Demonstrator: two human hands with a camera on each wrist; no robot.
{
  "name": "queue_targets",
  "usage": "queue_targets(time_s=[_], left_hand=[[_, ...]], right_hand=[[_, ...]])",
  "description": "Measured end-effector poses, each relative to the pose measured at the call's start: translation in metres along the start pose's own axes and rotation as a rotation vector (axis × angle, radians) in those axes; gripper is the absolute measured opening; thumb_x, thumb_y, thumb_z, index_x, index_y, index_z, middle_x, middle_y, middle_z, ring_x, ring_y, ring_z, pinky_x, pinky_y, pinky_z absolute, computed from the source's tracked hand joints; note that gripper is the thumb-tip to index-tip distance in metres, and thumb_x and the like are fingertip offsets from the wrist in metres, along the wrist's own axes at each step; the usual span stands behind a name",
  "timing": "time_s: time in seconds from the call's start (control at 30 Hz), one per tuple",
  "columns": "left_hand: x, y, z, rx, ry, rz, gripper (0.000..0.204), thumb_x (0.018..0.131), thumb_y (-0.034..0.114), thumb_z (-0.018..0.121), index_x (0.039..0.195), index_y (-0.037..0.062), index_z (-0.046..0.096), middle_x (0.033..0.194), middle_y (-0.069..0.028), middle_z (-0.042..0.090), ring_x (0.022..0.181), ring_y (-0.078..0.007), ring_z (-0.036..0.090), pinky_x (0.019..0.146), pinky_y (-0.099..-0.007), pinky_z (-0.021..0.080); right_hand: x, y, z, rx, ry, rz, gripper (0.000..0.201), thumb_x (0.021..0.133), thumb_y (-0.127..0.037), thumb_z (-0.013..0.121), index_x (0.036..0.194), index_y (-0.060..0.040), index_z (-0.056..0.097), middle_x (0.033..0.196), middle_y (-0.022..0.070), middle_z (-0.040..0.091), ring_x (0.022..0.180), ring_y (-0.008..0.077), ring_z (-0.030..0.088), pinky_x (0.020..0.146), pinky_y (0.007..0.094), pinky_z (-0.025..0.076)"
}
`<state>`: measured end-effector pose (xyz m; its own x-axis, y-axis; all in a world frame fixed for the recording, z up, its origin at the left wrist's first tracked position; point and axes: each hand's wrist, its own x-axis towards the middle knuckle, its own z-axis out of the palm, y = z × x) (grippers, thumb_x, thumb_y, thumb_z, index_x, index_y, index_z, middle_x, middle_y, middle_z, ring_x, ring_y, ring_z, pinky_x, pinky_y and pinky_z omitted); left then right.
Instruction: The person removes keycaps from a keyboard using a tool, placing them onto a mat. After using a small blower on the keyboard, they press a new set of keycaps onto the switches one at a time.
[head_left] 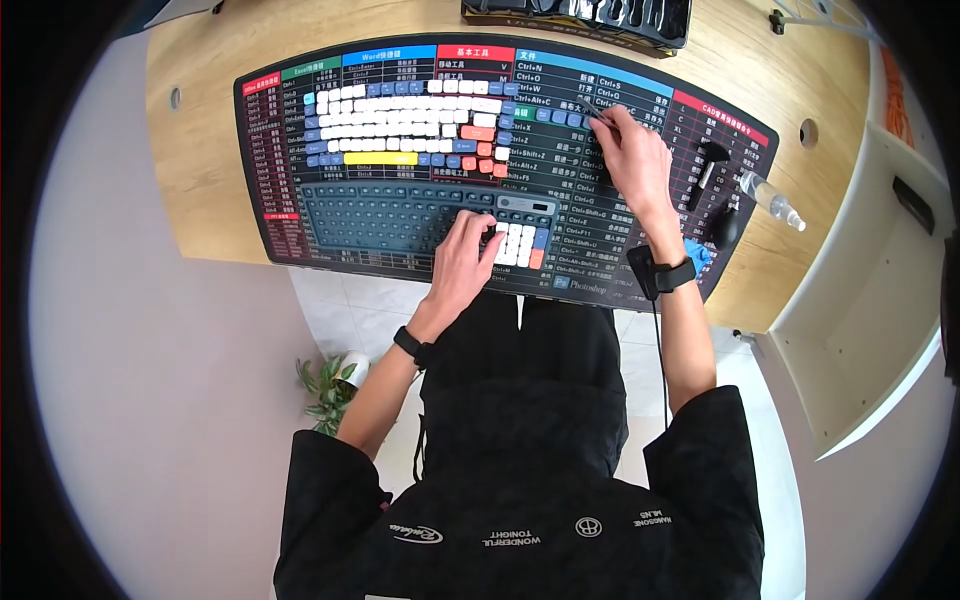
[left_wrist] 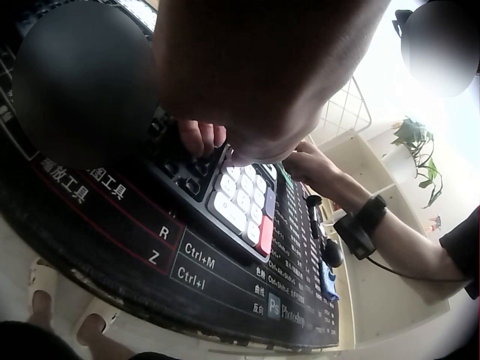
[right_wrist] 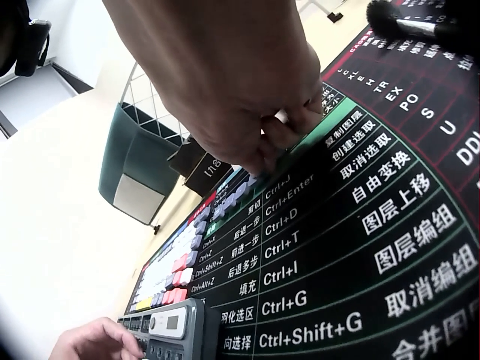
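The dark grey keyboard lies on the printed mat, with white keycaps on its number pad and a small display at its upper right. My left hand rests on it just left of those caps; in the left wrist view, fingertips touch the black key area beside the white caps. Above the keyboard, loose white, blue, red and yellow keycaps lie in rows. My right hand pinches a small thin thing at the right end of the blue keycaps; what it is cannot be told.
A black box stands at the table's back. Right on the mat are a black brush, a clear bottle, a black bulb and a blue cloth. White shelving stands beyond the table's right edge.
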<state>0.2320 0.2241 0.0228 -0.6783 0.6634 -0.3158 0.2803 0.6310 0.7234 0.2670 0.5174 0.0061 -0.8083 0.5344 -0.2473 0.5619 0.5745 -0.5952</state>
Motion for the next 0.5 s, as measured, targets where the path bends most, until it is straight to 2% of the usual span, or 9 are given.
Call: queue_targets(time_s=[0.17, 0.23, 0.3, 0.37, 0.43, 0.5], left_hand=[[0.0, 0.0, 0.0, -0.006, -0.002, -0.001, 0.023, 0.094, 0.01, 0.073, 0.111, 0.0025, 0.059, 0.102, -0.0137, 0.06, 0.086, -0.0372, 0.067, 0.068, -0.0441, 0.055], [0.001, 0.002, -0.002, -0.018, -0.003, 0.011, 0.023, 0.094, 0.01, 0.073, 0.111, 0.0025, 0.059, 0.102, -0.0136, 0.06, 0.087, -0.0371, 0.066, 0.07, -0.0442, 0.055], [0.002, 0.001, -0.004, -0.028, -0.007, 0.024, 0.023, 0.094, 0.009, 0.073, 0.111, 0.0024, 0.059, 0.101, -0.0135, 0.059, 0.088, -0.0369, 0.066, 0.071, -0.0443, 0.055], [0.003, 0.0, -0.006, -0.023, -0.04, 0.063, 0.024, 0.094, 0.01, 0.072, 0.113, 0.0027, 0.059, 0.102, -0.0131, 0.059, 0.089, -0.0365, 0.066, 0.072, -0.0443, 0.055], [0.005, -0.001, -0.009, -0.03, -0.053, 0.075, 0.025, 0.094, 0.01, 0.072, 0.113, 0.003, 0.059, 0.103, -0.0131, 0.058, 0.089, -0.0366, 0.066, 0.072, -0.0446, 0.055], [0.004, -0.003, -0.011, -0.04, -0.071, 0.087, 0.025, 0.094, 0.011, 0.072, 0.114, 0.0033, 0.059, 0.104, -0.013, 0.058, 0.088, -0.0367, 0.065, 0.071, -0.0448, 0.055]], right_hand=[[0.002, 0.0, -0.006, -0.009, -0.011, -0.014, 0.023, 0.101, -0.033, 0.064, 0.103, -0.0102, 0.068, 0.084, 0.0153, 0.074, 0.08, 0.0393, 0.072, 0.066, 0.0473, 0.055], [0.0, -0.004, -0.015, 0.055, -0.013, 0.074, 0.024, 0.102, -0.034, 0.063, 0.104, -0.01, 0.068, 0.083, 0.0157, 0.074, 0.08, 0.0399, 0.071, 0.065, 0.047, 0.054], [-0.007, -0.001, -0.021, 0.071, 0.038, 0.086, 0.026, 0.104, -0.033, 0.06, 0.102, -0.0084, 0.067, 0.078, 0.0172, 0.071, 0.074, 0.0417, 0.069, 0.062, 0.0483, 0.052], [-0.023, 0.003, -0.026, 0.062, 0.007, 0.085, 0.022, 0.106, -0.029, 0.058, 0.1, -0.0076, 0.063, 0.075, 0.0182, 0.068, 0.071, 0.0432, 0.067, 0.059, 0.0506, 0.049], [-0.05, -0.001, -0.026, -0.014, -0.052, -0.046, 0.02, 0.106, -0.024, 0.056, 0.097, -0.0068, 0.058, 0.071, 0.0183, 0.065, 0.069, 0.0436, 0.066, 0.056, 0.0516, 0.048], [-0.08, -0.016, -0.024, -0.032, -0.147, -0.178, 0.015, 0.103, -0.019, 0.059, 0.094, -0.0083, 0.056, 0.075, 0.0167, 0.066, 0.067, 0.0397, 0.066, 0.055, 0.049, 0.05]])
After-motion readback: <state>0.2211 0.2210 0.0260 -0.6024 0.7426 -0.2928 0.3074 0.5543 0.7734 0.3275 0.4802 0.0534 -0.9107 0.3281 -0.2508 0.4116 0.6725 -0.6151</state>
